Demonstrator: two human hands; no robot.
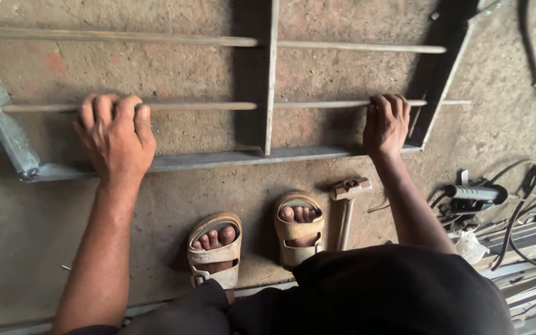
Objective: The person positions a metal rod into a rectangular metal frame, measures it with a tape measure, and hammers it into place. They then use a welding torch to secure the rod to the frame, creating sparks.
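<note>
The left grip [114, 138] is clamped over a thin steel rod [193, 107] of a metal grille frame [218, 159] lying flat on the concrete floor [51, 217]. The right grip [386, 124] is closed on the same rod, well apart from the left, next to the frame's right edge. Just below the right grip, a hammer [347, 208] lies on the floor beside two sandalled feet [255, 242]. Cables [522, 192] lie further right.
</note>
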